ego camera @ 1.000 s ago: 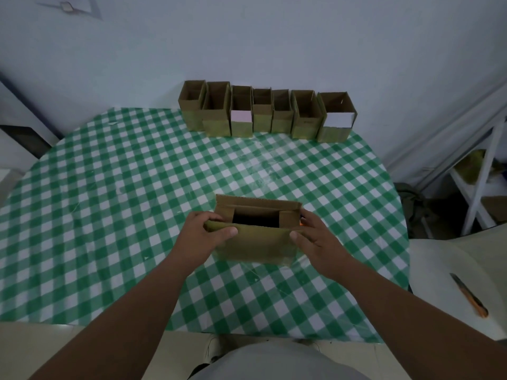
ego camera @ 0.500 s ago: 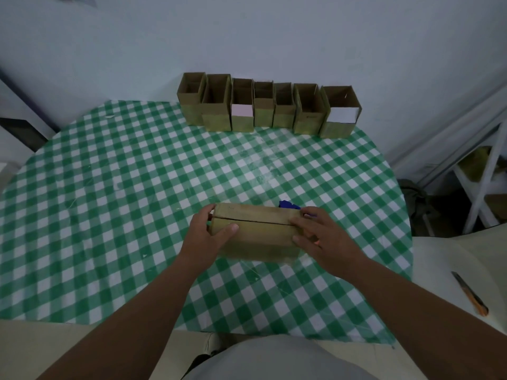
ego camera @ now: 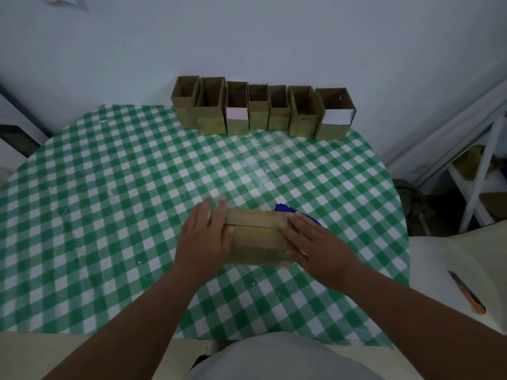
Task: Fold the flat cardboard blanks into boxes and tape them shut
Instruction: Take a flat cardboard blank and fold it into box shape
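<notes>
On the checked table (ego camera: 109,187), near the front, the left hand (ego camera: 204,237) lies flat with straight fingers on the box (ego camera: 258,237). Its two top flaps meet. The right hand (ego camera: 315,242) presses flat too. Folding looks done; next the seam needs tape.

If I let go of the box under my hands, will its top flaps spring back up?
Probably: no tape is visible across the seam of the cardboard box, and only the flat left hand and right hand press the flaps down. It looks light, likely sliding easily.
</notes>
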